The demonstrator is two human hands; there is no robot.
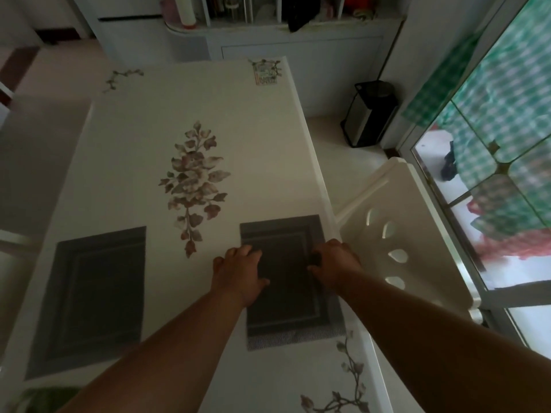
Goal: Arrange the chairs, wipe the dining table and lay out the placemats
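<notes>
Two dark grey placemats lie flat on the white dining table [125, 162], which carries a printed leaf pattern. The right placemat [286, 296] sits close to the table's right edge. My left hand [238, 269] rests on that mat's left border, fingers spread. On its right half my right hand [335, 263] presses down, fingers bent. The left placemat [92, 296] lies apart from both hands near the left side. A white chair [417, 234] with oval cut-outs in its back stands against the table's right edge.
A black and silver bin [369, 114] stands on the floor beyond the chair. White cabinets and shelves [298, 40] line the far wall. A glass door with a green checked curtain [492, 114] is at the right. A small printed card [266, 73] lies at the table's far corner.
</notes>
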